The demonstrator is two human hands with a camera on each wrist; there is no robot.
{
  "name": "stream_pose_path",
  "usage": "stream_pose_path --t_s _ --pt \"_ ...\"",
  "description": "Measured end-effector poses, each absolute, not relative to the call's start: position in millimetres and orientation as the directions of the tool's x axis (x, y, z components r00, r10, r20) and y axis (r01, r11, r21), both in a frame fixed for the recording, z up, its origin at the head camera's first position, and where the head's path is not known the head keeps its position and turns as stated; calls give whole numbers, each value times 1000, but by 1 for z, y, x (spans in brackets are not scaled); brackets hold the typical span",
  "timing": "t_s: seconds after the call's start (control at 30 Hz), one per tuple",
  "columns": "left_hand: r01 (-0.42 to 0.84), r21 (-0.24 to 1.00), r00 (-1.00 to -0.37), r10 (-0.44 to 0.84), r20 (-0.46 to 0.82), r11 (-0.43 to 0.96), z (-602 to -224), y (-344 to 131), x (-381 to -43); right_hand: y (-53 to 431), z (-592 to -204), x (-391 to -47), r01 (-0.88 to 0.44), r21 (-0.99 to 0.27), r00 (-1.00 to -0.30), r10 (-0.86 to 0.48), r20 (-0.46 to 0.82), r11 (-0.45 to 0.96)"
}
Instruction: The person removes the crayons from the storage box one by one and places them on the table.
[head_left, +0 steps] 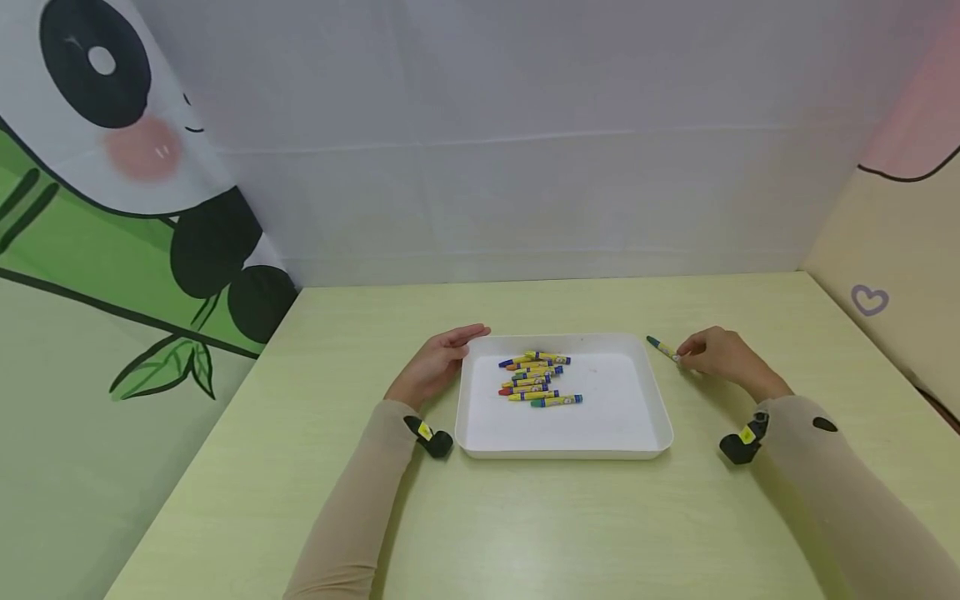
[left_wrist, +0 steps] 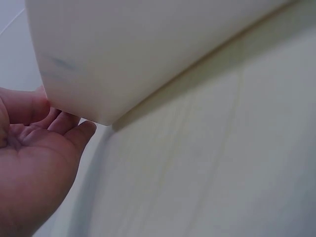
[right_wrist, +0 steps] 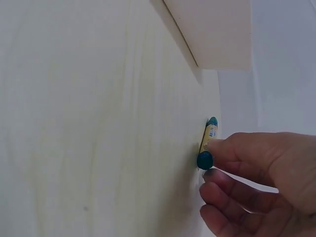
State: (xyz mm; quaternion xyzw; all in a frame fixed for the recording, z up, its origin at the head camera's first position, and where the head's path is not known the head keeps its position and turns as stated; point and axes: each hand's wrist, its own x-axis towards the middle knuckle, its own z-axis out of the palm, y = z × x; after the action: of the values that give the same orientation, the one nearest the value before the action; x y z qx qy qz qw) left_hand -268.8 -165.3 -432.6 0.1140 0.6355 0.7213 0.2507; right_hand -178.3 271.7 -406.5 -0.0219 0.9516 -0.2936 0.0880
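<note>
A white rectangular tray (head_left: 615,425) stands on the table with several yellow-wrapped crayons (head_left: 534,386) lying in its left half, their coloured tips mostly pointing left. My left hand (head_left: 438,360) holds the tray's far left corner; the left wrist view shows the thumb at the tray wall (left_wrist: 123,54) and fingers curled by the corner's lower edge. To the right of the tray, my right hand (head_left: 720,357) pinches a dark teal crayon (head_left: 662,347) by its near end between thumb and forefinger. That crayon (right_wrist: 210,132) shows teal at both ends and lies close over the tabletop.
The pale wooden table (head_left: 562,525) runs back to a light cloth wall (head_left: 525,200). A printed cartoon panel (head_left: 135,275) borders the left side, and a cream panel with a purple heart (head_left: 870,300) borders the right. Each wrist wears a small black camera (head_left: 741,448).
</note>
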Motion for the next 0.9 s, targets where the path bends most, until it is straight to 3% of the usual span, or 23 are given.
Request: stream_pose_path --t_s 0.5,0.9 --pt "-215 974 -852 500 -154 -66 -435 -165 -270 268 -388 -173 -79 -562 -992 -122 -39 823" --pt "-218 974 -850 504 -157 -65 -434 -166 -269 232 -365 -177 -145 -588 -981 -191 -16 796"
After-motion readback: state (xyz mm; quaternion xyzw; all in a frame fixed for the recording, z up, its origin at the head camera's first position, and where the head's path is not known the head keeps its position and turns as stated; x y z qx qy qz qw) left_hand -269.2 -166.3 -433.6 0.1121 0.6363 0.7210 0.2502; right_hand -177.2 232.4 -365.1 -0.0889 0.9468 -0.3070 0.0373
